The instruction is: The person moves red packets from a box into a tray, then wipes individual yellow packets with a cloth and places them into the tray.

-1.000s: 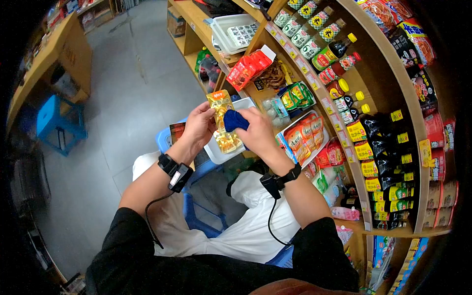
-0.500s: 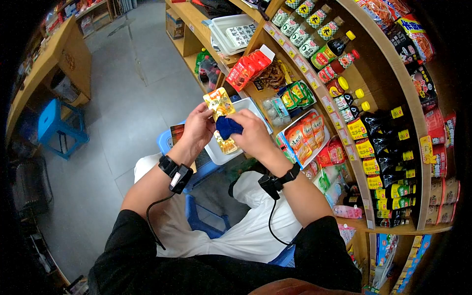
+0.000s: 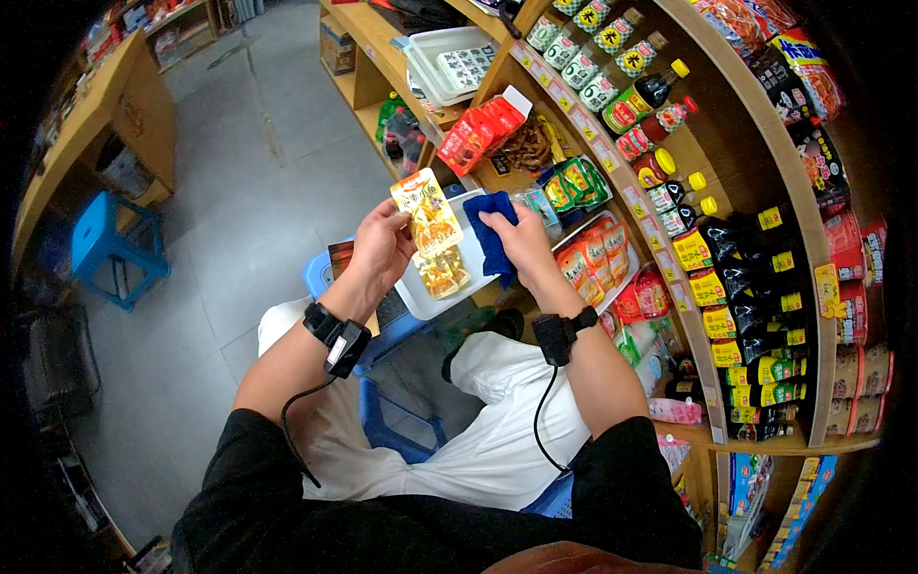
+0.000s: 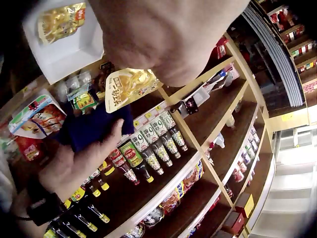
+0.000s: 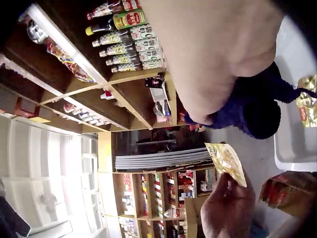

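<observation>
In the head view my left hand (image 3: 384,244) pinches a gold and white snack packet (image 3: 427,209) by its left edge, holding it up with its printed front showing. My right hand (image 3: 524,237) grips a dark blue cloth (image 3: 491,256), just right of the packet and apart from it. Below both hands is a white plastic bin (image 3: 418,304), in which another gold packet (image 3: 443,275) lies. The right wrist view shows the cloth (image 5: 260,114) bunched under the right hand. In the left wrist view the packet (image 4: 130,89) hangs from the left fingers.
A blue stool (image 3: 382,335) is under the bin. To the right, the shelf holds a tray of orange packets (image 3: 593,263), a red carton (image 3: 483,132), green packets (image 3: 576,185) and rows of sauce bottles (image 3: 736,287). Another blue stool (image 3: 117,239) stands on the floor at left.
My right hand has moved right with the blue cloth, off the packet's front. The cloth now hangs more spread out. My left hand still holds the packet, raised and tilted slightly.
</observation>
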A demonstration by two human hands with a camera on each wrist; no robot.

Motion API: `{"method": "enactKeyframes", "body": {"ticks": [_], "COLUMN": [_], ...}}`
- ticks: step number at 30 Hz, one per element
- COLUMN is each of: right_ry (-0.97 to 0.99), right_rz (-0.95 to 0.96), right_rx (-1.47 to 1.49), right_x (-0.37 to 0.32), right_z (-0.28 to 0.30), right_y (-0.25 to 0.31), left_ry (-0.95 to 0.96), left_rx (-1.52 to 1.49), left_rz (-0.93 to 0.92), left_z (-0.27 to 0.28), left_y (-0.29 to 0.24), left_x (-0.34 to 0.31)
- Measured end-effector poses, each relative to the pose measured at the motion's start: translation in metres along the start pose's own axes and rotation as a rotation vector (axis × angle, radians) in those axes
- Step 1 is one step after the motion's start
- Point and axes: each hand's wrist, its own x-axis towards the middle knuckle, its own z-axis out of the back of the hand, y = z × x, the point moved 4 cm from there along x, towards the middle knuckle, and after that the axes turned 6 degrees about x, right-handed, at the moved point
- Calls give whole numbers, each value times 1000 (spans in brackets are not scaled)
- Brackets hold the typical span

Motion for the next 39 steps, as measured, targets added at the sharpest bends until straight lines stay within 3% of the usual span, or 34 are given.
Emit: {"method": "enactKeyframes", "body": {"ticks": [1,3,6,10,12,15,18,21,23,39], "right_ry": [38,58,141,133,8,-30,-16,72,78,292], "right_rz": [-131,-162,-6,84,152,231,320,386,411,717], "right_rx": [162,173,-87,-140,-381,-463,-589,-572,-555,-632], "right_x": [-3,-9,-14,-6,-5,-10,-16,-19,-23,-41], "right_z": [-4,-12,-18,-15,-9,-10,-17,-27,-31,-45], "right_y": [-1,3,6,-5,1,14,23,22,24,41], "left_ry": [7,13,97,79,38,13,120,121,256,168], "left_rx": [-13,-25,-49,98,158,182,149,116,100,206], "left_rz": [22,45,67,58,62,106,156,153,120,-18], "left_z": [-2,-6,-10,-2,-1,-5,-12,-18,-15,-22], "left_y": [1,3,6,12,12,12,15,11,10,1], "left_x": [-2,-4,-7,-4,-6,-11,-14,-19,-13,-22]}}
